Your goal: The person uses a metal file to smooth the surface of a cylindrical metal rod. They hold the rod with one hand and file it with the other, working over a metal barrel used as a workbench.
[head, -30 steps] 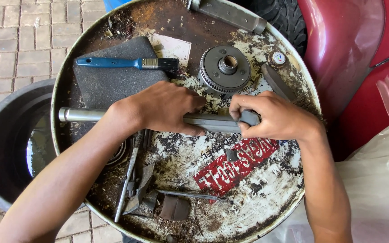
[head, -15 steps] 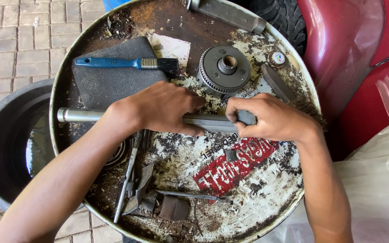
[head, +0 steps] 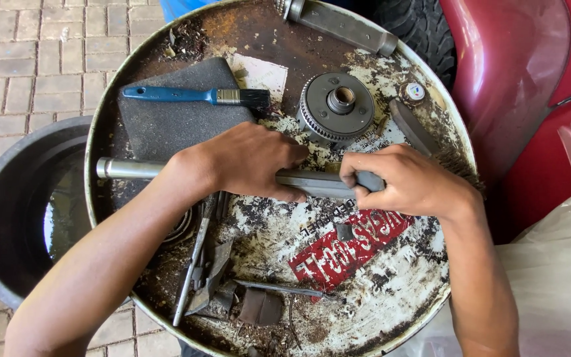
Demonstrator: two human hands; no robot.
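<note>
Slightly shifted since the earlier frame, the right hand (head: 418,182) now closes its grip fully over the dark end of the long metal shaft (head: 312,184), covering it. Left hand (head: 249,162) clamps the shaft's middle, fingers wrapped tight. Shaft lies across a rusty drum lid (head: 166,53) serving as bench. Just behind it sits a round toothed gear hub (head: 336,108); left of that, a blue-handled brush (head: 193,96) on a grey pad (head: 166,129). Below the hands, a red slanted label (head: 351,248) with white lettering.

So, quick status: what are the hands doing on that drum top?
Left hand and right hand both grip the metal shaft. Shaft lies across drum lid. Gear hub close behind.
</note>
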